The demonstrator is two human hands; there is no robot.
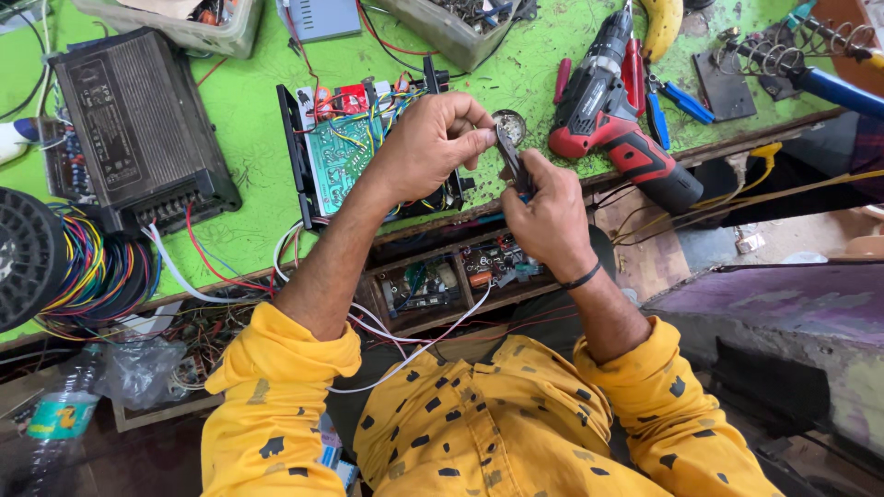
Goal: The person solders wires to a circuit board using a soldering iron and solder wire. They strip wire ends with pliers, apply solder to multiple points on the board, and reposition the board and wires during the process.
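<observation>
together both hands — left hand and right hand — pinch small pliers above the circuit board.

Bright, even daylight fills the scene, strongest on the far, lime-green painted workbench top, which shows saturated colour with little glare. Shadows are soft: a faint one lies under the left hand and right hand at the bench edge. The near area below the bench, at left around the clear plastic bottle, is dim and murky. Focus is sharp in the middle; straight edges bow towards the corners from wide-angle distortion.
</observation>
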